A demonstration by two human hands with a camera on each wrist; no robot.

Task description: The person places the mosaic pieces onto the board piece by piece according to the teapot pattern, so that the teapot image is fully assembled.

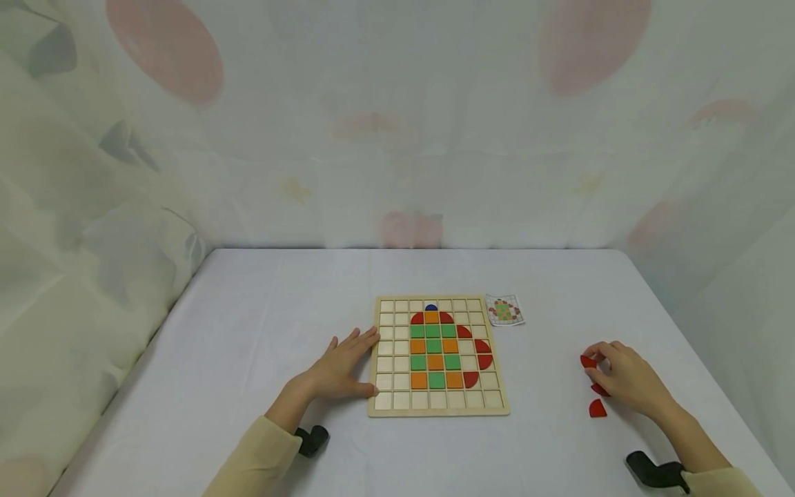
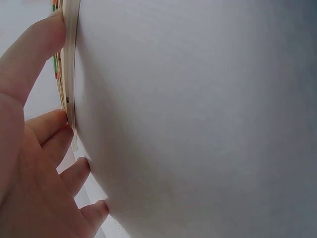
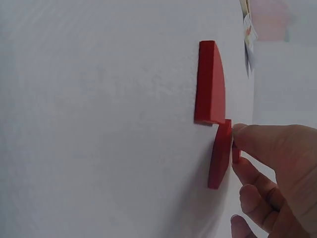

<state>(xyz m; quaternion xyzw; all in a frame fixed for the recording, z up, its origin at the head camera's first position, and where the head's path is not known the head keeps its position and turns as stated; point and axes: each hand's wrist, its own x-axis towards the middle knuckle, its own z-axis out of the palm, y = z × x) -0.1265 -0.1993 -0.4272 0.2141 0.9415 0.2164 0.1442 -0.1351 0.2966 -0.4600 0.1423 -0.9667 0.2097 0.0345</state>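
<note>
A wooden grid board (image 1: 393, 404) lies on the table, with green, orange, red and blue pieces set in a teapot-like figure. My left hand (image 1: 340, 369) rests at the board's left edge, its fingers spread and thumb touching the frame; the left wrist view shows the fingertips along the board's side. Off to the right, my right hand (image 1: 627, 376) pinches a red quarter-circle piece (image 1: 588, 361) between thumb and finger. Two more red quarter-circle pieces lie beside that hand, one nearer (image 1: 597, 408) and one partly under the fingers (image 1: 600, 390).
A small pattern card (image 1: 506, 310) with a coloured grid picture lies at the board's upper right corner. White cloth (image 1: 279, 290) covers the table, and patterned fabric (image 1: 484, 172) hangs behind it. Black wrist camera mounts (image 1: 655, 471) sit on both forearms.
</note>
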